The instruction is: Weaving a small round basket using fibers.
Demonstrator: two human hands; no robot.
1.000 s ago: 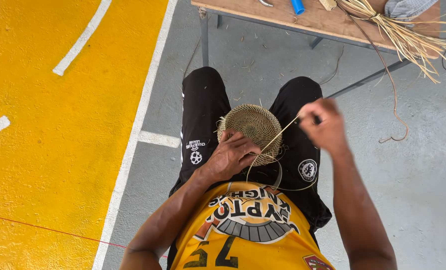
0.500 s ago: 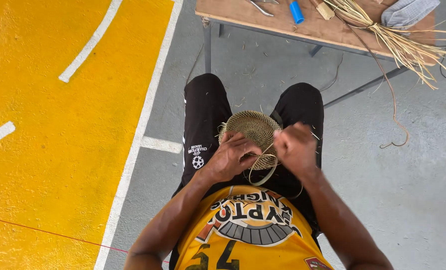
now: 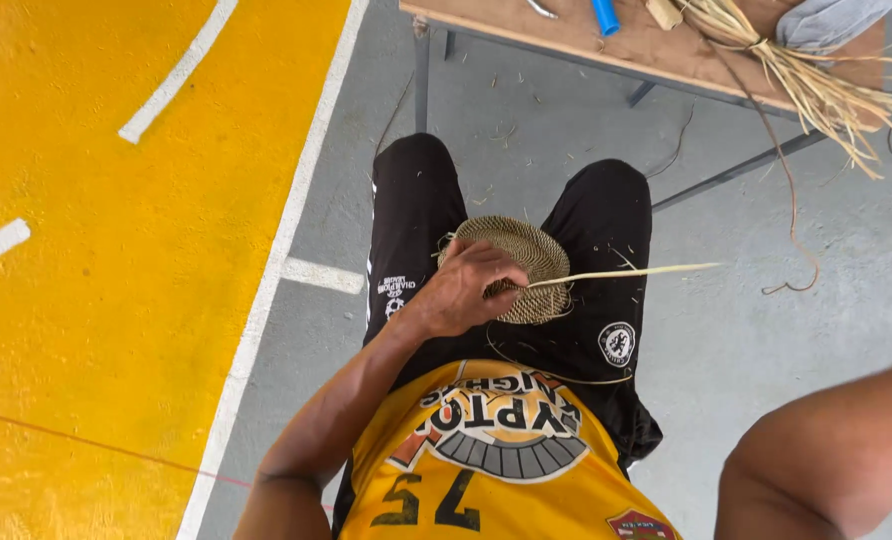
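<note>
I see the left hand (image 3: 471, 290) closed over the near edge of a round woven disc (image 3: 526, 265), pinning it on the lap between the 2 black-clad thighs. A pale strand (image 3: 626, 271) runs out of the weave at the fingers and juts stiffly to the right, past the right knee. Only the right forearm (image 3: 826, 450) shows, at the lower right corner; the right hand itself is out of frame, so I cannot tell what it is doing. A thinner loose fibre (image 3: 556, 372) loops below the disc across the shorts.

I judge this to be a pause within 1 stitch of the coiling, the strand drawn through and left free. The next move, I judge, calls for the strand's end to be taken and drawn snug while the disc stays pinned flat.

Beyond the knees, a wooden table (image 3: 606, 45) carries a bundle of dry straw (image 3: 816, 80) and a blue tool (image 3: 604, 14).
</note>
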